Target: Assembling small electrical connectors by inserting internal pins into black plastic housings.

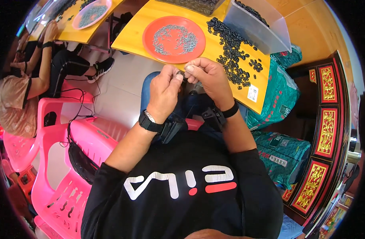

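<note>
My left hand (pixel 163 93) and my right hand (pixel 209 77) meet fingertip to fingertip just off the near edge of the yellow table (pixel 126 38). A small dark part (pixel 181 74) is pinched between the left thumb and fingers. The right thumb and forefinger are pressed together beside it; what they hold, if anything, is too small to make out. Beyond my hands, a round orange-red plate (pixel 150 35) carries many small silvery metal pins (pixel 188 43). To its right, many small black parts (pixel 232 51) lie loose in a spread pile on the tabletop.
A clear plastic bin (pixel 257 34) with black parts stands at the back right. Green printed sacks (pixel 278 89) lean beside the table, near a carved cabinet (pixel 325 127). A pink chair (pixel 67 175) is on my left; past it another person (pixel 23 93) sits by a second table.
</note>
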Demonstrator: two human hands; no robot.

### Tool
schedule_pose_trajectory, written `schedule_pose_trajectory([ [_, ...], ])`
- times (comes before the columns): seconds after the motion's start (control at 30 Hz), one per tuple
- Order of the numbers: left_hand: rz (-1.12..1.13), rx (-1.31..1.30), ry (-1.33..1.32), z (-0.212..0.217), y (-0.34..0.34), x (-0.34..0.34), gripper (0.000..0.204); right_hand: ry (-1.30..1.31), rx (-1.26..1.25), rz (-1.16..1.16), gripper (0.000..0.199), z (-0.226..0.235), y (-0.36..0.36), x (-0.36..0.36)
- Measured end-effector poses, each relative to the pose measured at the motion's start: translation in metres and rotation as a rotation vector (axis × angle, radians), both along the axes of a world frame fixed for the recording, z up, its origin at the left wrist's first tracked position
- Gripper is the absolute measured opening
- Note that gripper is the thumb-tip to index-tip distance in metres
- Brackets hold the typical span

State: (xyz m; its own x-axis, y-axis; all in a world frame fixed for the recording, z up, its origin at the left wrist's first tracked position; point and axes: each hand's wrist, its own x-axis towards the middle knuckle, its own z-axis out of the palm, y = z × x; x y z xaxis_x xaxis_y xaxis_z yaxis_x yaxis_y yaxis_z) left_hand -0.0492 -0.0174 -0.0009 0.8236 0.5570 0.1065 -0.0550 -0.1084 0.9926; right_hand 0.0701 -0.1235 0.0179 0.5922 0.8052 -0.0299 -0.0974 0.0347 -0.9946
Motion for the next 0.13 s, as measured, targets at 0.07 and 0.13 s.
schedule_pose_trajectory([
  [0.07, 0.004, 0.034, -0.010, -0.0010, -0.0005, 0.0004, 0.012, -0.018, -0.020, 0.005, 0.012, -0.0036, -0.0003, -0.0004],
  [0.13, 0.001, 0.061, -0.004, -0.0002, -0.0005, 0.0001, 0.014, -0.049, -0.067, 0.021, 0.012, -0.0038, -0.0004, -0.0016],
])
